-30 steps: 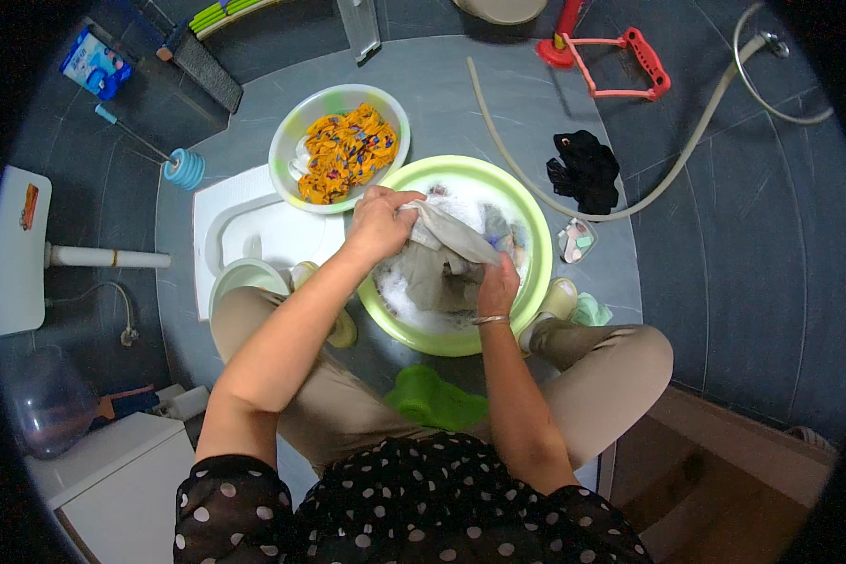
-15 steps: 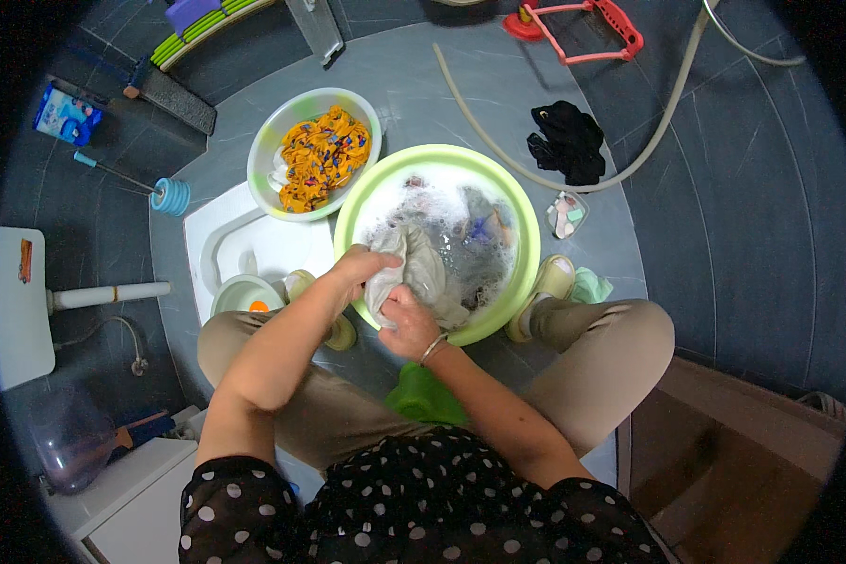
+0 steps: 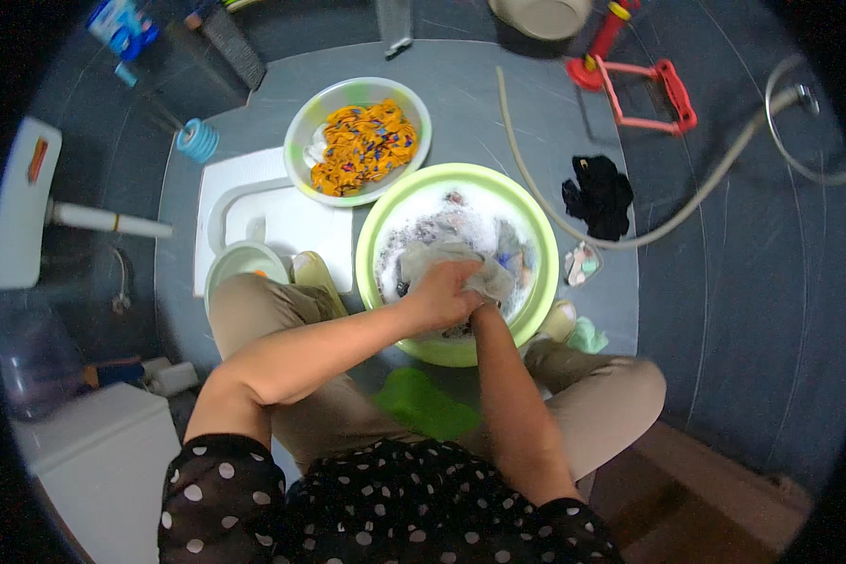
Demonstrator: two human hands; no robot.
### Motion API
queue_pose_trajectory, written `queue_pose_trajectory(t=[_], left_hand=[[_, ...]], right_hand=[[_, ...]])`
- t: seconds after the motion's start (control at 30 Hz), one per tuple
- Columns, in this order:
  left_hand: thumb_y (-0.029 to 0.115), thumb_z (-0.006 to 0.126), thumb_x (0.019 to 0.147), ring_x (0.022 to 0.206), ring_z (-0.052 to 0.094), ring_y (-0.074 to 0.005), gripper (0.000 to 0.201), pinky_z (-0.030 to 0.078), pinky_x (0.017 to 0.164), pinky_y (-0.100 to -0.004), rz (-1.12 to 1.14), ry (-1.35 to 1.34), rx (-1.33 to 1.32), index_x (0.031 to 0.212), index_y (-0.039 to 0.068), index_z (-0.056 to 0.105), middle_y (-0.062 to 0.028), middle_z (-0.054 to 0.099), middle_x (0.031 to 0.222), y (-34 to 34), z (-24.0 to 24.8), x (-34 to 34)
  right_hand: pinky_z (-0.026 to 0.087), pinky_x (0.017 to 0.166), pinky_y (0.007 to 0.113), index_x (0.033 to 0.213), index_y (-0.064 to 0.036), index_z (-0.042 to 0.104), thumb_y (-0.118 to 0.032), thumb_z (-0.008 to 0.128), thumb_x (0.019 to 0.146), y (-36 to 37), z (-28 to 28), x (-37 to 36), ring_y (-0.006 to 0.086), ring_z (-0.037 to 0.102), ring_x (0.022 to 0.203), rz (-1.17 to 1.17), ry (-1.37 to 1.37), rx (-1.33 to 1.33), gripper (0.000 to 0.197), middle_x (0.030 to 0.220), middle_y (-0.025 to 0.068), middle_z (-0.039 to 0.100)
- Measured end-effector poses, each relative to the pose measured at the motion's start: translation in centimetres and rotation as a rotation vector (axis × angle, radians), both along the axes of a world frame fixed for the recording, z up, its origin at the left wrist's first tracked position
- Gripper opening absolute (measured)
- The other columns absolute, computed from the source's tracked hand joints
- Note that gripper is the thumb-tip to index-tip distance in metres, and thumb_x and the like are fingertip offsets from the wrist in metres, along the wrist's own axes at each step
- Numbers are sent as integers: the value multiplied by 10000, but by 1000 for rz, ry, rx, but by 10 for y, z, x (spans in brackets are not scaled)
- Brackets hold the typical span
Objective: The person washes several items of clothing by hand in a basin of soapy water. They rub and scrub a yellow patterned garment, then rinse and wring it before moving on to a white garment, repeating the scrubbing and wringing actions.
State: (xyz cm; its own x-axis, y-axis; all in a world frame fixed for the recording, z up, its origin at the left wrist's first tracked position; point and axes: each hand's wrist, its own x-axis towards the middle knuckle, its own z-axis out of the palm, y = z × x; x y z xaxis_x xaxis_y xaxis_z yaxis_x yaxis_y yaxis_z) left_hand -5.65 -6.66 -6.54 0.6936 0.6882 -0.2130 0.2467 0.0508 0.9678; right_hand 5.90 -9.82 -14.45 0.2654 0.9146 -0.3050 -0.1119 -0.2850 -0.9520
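A pale grey-white wet cloth [image 3: 440,255], perhaps a garment, is bunched over the sudsy water in a light-green basin [image 3: 368,228]. My left hand [image 3: 442,297] is closed on it, back of the hand upward. Close against the left, my right hand [image 3: 483,311] grips the same cloth from the right side; its fingers are mostly hidden. White foam [image 3: 504,199] floats around dark and bluish laundry in the water. Behind and left of this basin, a second, whitish basin [image 3: 297,162] holds an orange patterned garment [image 3: 367,146] and something white.
A small pale bucket [image 3: 218,274] stands by the white squat toilet [image 3: 211,202]. Black cloth [image 3: 600,199] lies on the floor at right, beside a beige hose [image 3: 672,231]. A red-pink frame [image 3: 672,99] is farther back. Under me is a green stool [image 3: 418,399].
Both hands and the cloth have shifted toward the basin's middle. My left hand now lies across the cloth, covering much of my right. The whole view has shifted too.
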Motion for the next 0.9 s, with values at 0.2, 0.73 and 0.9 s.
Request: queue_pose_trajectory(t=[0.2,0.73,0.9], left_hand=[[132,580,724,918,593,-371,434,452,845,-409,-161,-54,325,1133,-16,568,-229,616,971,-17,1,10],[201,605,694,896,568,-351,357,446,812,-438,-143,38,460,1018,56,635,-185,580,876,-17,2,-1],[223,623,696,926,543,-341,292,438,841,-411,-50,236,515,953,101,688,-192,573,944,31,-4,-15]], right_hand=[[452,871,311,1164,-49,534,-154,528,861,15,-4,9,207,562,997,57,248,-6,321,1137,120,573],[437,896,326,1318,-60,402,-210,494,921,24,-19,13,218,509,1076,58,889,53,435,1257,124,491],[480,860,327,1163,-36,532,-205,528,896,17,67,-4,209,568,979,137,176,-49,316,1123,92,571]])
